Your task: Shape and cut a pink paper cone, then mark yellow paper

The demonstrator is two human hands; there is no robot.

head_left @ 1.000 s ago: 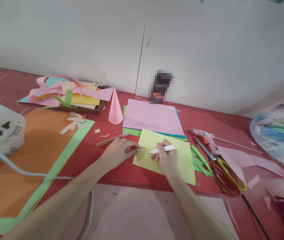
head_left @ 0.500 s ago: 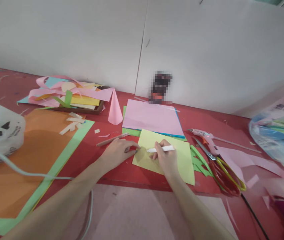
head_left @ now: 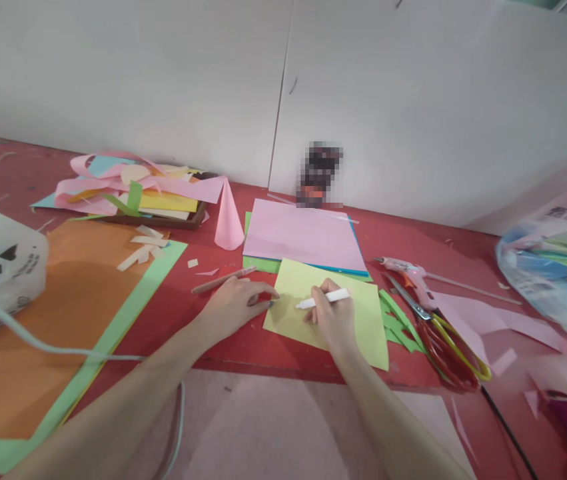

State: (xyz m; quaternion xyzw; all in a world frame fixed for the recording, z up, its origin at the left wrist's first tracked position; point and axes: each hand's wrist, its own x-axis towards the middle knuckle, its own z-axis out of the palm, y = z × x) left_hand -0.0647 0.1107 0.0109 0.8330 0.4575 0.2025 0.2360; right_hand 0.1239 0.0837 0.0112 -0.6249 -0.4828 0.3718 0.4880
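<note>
A sheet of yellow paper [head_left: 363, 320] lies in front of me at a slight angle. My right hand [head_left: 336, 317] is closed around a white marker [head_left: 336, 295], whose tip points left over the sheet; I cannot tell whether it touches the paper. At the sheet's left edge, my left hand [head_left: 236, 303] has thumb and index finger close together on the margin, holding it. A brownish pen [head_left: 208, 285] lies just behind that hand. Beyond the yellow sheet sits a stack topped with pink paper [head_left: 303, 230], and a pink paper cone [head_left: 229, 223] stands upright to its left.
On the right lie a pink glue gun [head_left: 418, 280], scissors [head_left: 428, 320] and green strips [head_left: 398, 327]. A tray [head_left: 196, 217] of paper scraps, orange paper [head_left: 78, 287], a white plastic bag [head_left: 18, 280] and a cable [head_left: 63, 347] are on the left. A white wall [head_left: 163, 87] rises behind.
The white marker has shifted slightly right across the yellow paper and tilts a little more. My left hand stays at the sheet's edge.
</note>
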